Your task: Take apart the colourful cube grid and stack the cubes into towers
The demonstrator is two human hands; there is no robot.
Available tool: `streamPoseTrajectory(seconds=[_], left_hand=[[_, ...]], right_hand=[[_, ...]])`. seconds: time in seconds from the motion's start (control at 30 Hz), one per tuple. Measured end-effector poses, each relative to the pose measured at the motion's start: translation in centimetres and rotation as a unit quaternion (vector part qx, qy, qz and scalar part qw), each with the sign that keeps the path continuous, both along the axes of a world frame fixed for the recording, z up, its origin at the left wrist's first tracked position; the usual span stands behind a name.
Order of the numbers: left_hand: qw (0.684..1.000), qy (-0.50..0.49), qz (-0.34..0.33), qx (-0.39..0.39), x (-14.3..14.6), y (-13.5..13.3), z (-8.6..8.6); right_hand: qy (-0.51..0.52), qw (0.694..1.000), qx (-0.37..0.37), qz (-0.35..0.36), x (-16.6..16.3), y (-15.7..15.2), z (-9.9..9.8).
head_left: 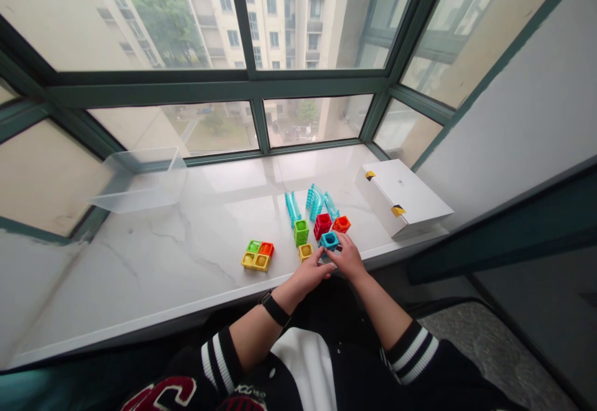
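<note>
Black varsity sleeves [410, 352] with white stripes rise from the bottom of the frame, a black wristband [275, 308] on the left wrist. The left hand [310, 275] and right hand [349, 258] sit close together at a teal hollow block [329, 240] mid-frame, the right hand's fingers on it, grip unclear. A yellow block [305, 251] lies just left, with a green block [301, 232], red block [322, 226] and orange block [341, 224] behind, on a marble windowsill [153, 262], a clear plastic tub [140, 181] at left and a white box [401, 196] at right.

Free marble sill [163, 274] left, toy blocks [301, 232] ahead, white box [401, 196] right
</note>
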State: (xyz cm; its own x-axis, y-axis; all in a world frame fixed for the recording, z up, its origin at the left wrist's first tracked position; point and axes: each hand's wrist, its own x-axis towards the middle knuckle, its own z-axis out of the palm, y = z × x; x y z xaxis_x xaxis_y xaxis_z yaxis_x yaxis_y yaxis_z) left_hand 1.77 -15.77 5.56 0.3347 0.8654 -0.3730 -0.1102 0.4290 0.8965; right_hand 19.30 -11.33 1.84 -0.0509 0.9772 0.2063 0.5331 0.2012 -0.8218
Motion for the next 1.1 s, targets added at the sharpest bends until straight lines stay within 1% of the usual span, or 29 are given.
streamPoseTrajectory(seconds=[0.1,0.23,0.37,0.5,0.57,0.63,0.7,0.8,0.87,0.93,0.97,1.03,1.1], left_hand=[[1.0,0.006,-0.002,-0.003,0.0,0.0,0.3],[1.0,-0.002,-0.001,-0.003,0.0,0.0,0.1],[1.0,-0.001,-0.003,0.002,-0.1,-0.1,0.0],[1.0,-0.001,-0.012,-0.002,-0.1,-0.1,0.8],[1.0,-0.018,-0.018,-0.013,-0.3,-0.2,1.5],[0.998,-0.045,-0.027,-0.021,-1.1,-0.3,2.4],[0.996,-0.07,-0.04,-0.025,-2.7,-0.6,3.3],[0.994,-0.088,-0.065,-0.023,-6.7,-0.9,4.4],[0.997,-0.06,-0.045,-0.005,-10.0,-1.1,4.5],[0.999,-0.005,0.032,0.009,-13.5,-1.4,4.0],[0.996,0.027,0.079,0.018,-15.2,-1.5,3.6],[0.983,0.092,0.153,0.033,-18.2,-1.9,2.4],[0.969,0.147,0.193,0.047,-20.5,-2.5,1.1]], right_hand=[[-0.01,1.0,0.002,0.001,0.0,0.0,0.0],[-0.026,1.0,0.006,-0.004,0.0,0.1,-0.1],[-0.019,1.0,0.006,0.0,0.0,0.2,-0.2],[-0.007,1.0,0.002,0.002,0.1,0.3,-0.3],[-0.005,1.0,0.001,0.002,0.1,0.2,-0.3],[-0.002,1.0,0.002,0.002,0.1,0.2,-0.3],[0.004,1.0,0.002,0.003,0.1,0.1,-0.3],[0.013,1.0,-0.004,0.003,0.1,0.0,-0.4],[0.018,1.0,-0.009,0.002,0.1,0.0,-0.5],[0.022,1.0,-0.013,0.001,0.2,0.0,-0.6],[0.024,1.0,-0.015,0.001,0.2,0.1,-0.7],[0.024,0.999,-0.023,0.005,0.4,0.1,-0.8],[0.021,0.999,-0.034,0.012,0.7,0.1,-0.8]])
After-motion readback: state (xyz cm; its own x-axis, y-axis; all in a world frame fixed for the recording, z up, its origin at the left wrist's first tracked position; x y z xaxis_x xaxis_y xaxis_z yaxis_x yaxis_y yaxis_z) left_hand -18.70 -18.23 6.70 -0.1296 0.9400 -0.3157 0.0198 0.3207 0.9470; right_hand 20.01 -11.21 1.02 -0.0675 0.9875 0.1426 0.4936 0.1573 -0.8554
